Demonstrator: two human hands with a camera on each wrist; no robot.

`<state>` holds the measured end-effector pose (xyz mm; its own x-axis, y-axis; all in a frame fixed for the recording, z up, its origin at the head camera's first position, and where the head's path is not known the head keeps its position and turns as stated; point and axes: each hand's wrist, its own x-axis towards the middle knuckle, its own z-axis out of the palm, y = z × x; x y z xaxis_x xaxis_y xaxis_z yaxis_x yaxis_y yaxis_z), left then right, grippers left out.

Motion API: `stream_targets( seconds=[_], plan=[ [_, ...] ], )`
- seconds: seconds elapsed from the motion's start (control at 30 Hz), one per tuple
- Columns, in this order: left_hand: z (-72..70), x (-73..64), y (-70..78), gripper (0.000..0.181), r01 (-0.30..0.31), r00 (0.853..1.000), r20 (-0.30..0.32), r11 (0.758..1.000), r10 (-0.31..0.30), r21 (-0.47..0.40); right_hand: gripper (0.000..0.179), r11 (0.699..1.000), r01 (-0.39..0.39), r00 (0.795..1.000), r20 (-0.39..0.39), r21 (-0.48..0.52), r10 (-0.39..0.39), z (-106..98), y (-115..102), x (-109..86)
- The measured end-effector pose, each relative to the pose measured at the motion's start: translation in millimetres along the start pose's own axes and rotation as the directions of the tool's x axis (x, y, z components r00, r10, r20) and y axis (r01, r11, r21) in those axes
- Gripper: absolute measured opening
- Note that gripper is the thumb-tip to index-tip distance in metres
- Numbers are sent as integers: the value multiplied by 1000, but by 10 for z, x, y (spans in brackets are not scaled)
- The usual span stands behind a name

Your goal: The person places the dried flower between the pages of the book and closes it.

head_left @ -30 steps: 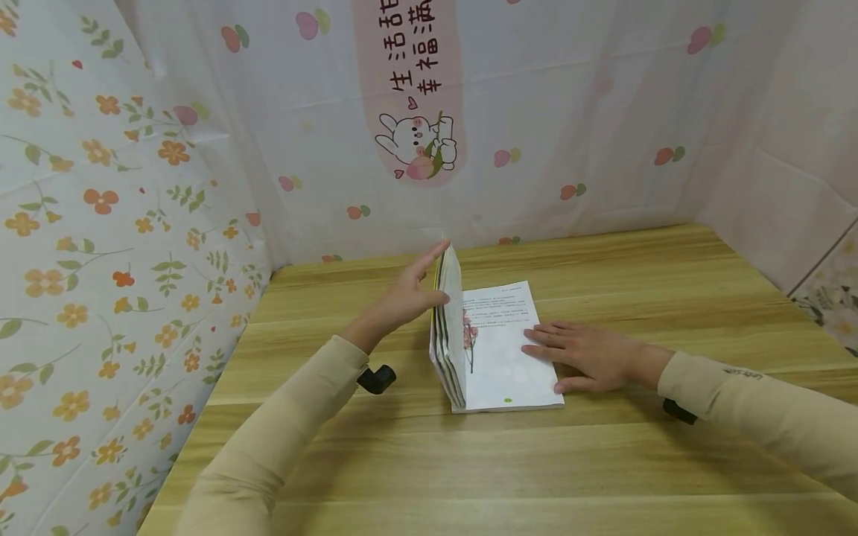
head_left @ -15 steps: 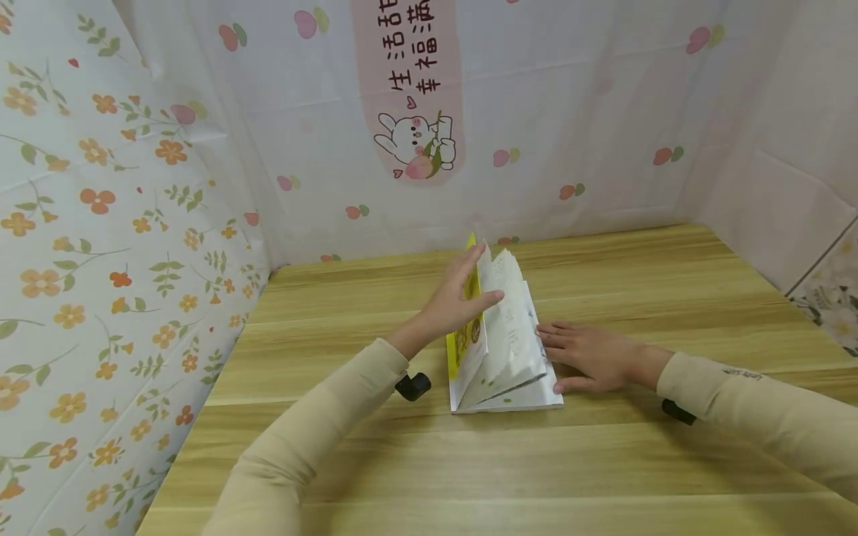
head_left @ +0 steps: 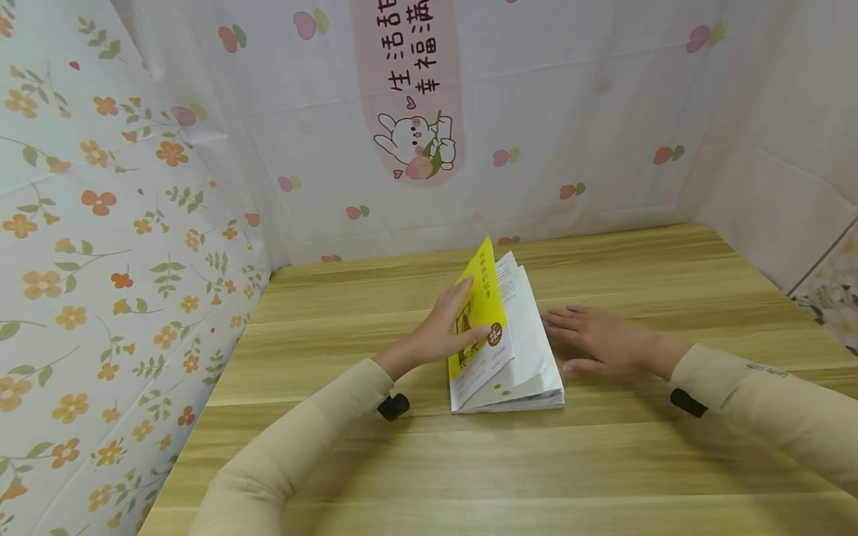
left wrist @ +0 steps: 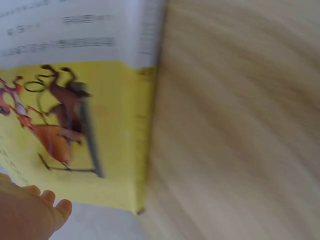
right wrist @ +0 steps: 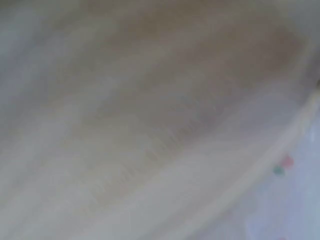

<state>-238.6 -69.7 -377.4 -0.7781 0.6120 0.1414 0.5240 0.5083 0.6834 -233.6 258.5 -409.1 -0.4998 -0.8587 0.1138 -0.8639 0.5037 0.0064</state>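
Note:
A paperback book (head_left: pixel 529 335) lies on the wooden table, its yellow-and-white front cover (head_left: pixel 488 294) tilted up over the white pages. My left hand (head_left: pixel 442 327) rests against the outside of that cover, fingers extended and thumb across the front. In the left wrist view, fingertips of the left hand (left wrist: pixel 35 210) show beside the yellow cover (left wrist: pixel 112 160) with its drawn figures. Just right of the book's right edge, my right hand (head_left: pixel 603 342) lies low over the table with its fingers extended, holding nothing. The right wrist view is too blurred to show that hand.
The wooden table (head_left: pixel 415 469) runs back to a printed curtain (head_left: pixel 550 97) behind it. A flower-patterned cloth (head_left: pixel 121 283) hangs along the left side. Black wrist devices sit under both sleeves.
The cover and pages have swung from standing upright at the left over toward the right, with my left hand following. My right hand has slid off the page to the table beside the book.

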Motion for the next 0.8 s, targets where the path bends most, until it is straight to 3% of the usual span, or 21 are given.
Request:
stream_targets(
  seconds=[0.07, 0.2, 0.37, 0.53, 0.8],
  plan=[
    [9, -55, -55, 94, 22, 999, 41, 998, -24, 52, 70, 999, -40, 999, -36, -22, 39, -78, 42, 7],
    [18, -156, -134, 98, 67, 988, 124, 985, -87, 156, 66, 997, -57, 985, -168, -54, 47, -232, 98, 51],
    [33, -233, -236, 95, 35, 967, 229, 944, -115, 328, 68, 997, -75, 970, -231, 18, 77, -393, 10, 119],
    [58, -280, -320, 91, -33, 951, 291, 907, -100, 419, 69, 997, -20, 972, -234, 71, 37, -425, -137, 216],
    [104, -295, -350, 85, -113, 934, 344, 839, -93, 533, 69, 999, 50, 994, -95, 11, -48, -193, -351, 184]
  ],
)
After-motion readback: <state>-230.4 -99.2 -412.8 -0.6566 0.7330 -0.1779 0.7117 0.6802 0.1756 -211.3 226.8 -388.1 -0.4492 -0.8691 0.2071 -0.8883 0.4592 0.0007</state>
